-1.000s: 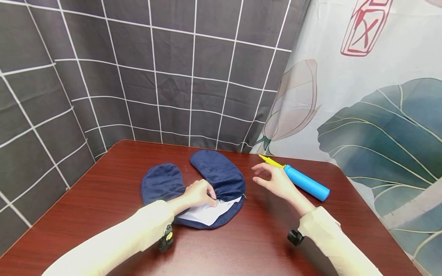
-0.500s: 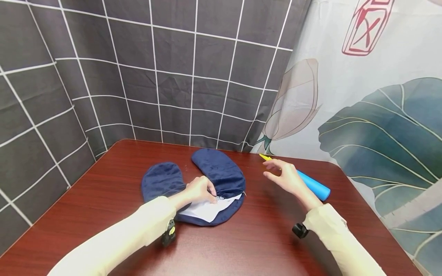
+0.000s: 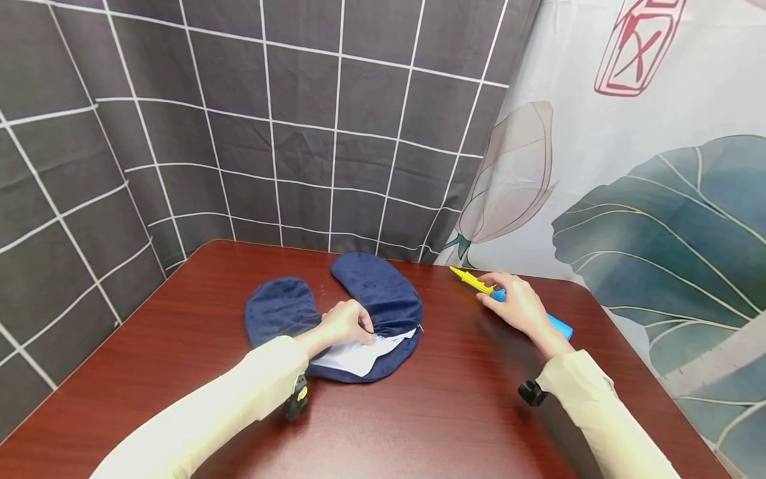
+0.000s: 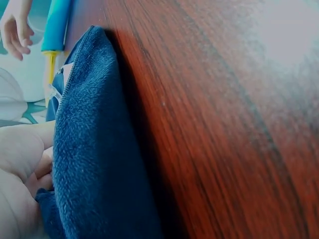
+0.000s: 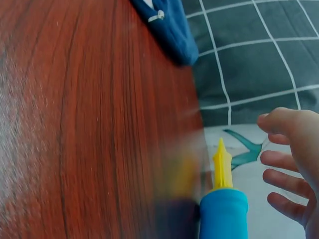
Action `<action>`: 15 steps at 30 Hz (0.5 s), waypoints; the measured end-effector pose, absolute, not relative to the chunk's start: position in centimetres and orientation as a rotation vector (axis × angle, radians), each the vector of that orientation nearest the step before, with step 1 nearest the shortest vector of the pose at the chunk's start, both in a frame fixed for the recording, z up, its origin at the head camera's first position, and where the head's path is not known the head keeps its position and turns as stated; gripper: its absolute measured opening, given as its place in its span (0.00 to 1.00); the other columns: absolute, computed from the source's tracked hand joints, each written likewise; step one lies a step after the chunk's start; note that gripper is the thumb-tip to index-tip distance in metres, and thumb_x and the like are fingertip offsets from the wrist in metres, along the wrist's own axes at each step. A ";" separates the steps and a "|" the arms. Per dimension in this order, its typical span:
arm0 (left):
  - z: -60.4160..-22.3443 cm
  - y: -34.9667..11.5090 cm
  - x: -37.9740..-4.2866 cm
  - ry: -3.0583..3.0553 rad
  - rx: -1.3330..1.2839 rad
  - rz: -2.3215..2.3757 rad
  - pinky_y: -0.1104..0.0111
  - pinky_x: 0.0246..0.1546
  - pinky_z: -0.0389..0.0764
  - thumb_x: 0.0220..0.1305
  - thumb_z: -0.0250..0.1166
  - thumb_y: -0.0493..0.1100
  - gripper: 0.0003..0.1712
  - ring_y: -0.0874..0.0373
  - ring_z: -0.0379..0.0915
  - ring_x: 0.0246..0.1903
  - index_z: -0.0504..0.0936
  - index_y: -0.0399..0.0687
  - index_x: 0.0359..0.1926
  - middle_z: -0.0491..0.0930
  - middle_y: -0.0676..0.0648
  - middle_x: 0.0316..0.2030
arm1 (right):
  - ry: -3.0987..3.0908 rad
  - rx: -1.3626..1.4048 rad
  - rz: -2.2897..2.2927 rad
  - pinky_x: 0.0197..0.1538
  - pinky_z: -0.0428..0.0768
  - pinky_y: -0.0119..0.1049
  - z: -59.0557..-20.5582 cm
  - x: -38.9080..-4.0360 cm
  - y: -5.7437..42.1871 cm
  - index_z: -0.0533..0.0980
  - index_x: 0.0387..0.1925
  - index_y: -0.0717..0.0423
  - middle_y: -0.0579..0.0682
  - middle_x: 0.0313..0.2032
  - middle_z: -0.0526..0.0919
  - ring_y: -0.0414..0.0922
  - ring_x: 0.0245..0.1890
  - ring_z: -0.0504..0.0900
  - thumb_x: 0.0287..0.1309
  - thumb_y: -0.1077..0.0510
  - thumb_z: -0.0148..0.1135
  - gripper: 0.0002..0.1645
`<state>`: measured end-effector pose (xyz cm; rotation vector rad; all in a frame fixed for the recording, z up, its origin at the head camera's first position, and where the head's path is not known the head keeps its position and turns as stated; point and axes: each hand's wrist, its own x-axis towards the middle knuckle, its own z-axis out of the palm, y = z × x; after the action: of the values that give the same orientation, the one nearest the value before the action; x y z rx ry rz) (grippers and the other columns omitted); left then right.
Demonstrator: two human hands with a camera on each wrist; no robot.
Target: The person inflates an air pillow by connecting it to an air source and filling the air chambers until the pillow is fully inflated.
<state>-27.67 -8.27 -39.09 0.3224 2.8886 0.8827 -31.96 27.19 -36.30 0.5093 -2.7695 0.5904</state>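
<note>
A dark blue U-shaped neck pillow (image 3: 391, 296) lies flat on the table, its zipper (image 4: 67, 82) undone along the near curve. White inner lining (image 3: 353, 359) shows through that opening. My left hand (image 3: 344, 322) pinches the lining at the opening, close to a small clear piece by the fingertips. To the right, my right hand (image 3: 517, 306) hovers over a blue hand pump (image 5: 223, 215) with a yellow nozzle (image 3: 469, 278). Its fingers are spread and bent beside the pump in the right wrist view, with a gap between.
The reddish-brown wooden table (image 3: 419, 426) has its far edge against a dark grid-patterned curtain (image 3: 299, 153). A white curtain (image 3: 574, 40) with printed leaves hangs on the right. Both wrists carry small black cameras.
My right hand has moved right, from beside the nozzle to over the pump's body. My left hand stays at the pillow's opening with little movement.
</note>
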 end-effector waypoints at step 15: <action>-39.1 -8.2 -27.6 2.884 0.287 0.863 0.52 0.39 0.74 0.40 0.82 0.47 0.10 0.52 0.80 0.37 0.88 0.56 0.24 0.87 0.51 0.34 | -2.780 0.445 0.383 0.59 0.70 0.64 -37.7 -33.3 29.7 0.76 0.59 0.54 0.62 0.57 0.79 0.62 0.56 0.72 0.60 0.49 0.65 0.27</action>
<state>-27.58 -8.22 -39.10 0.2870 2.8840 0.8629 -33.26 29.66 -37.72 0.4449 -2.7802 0.3827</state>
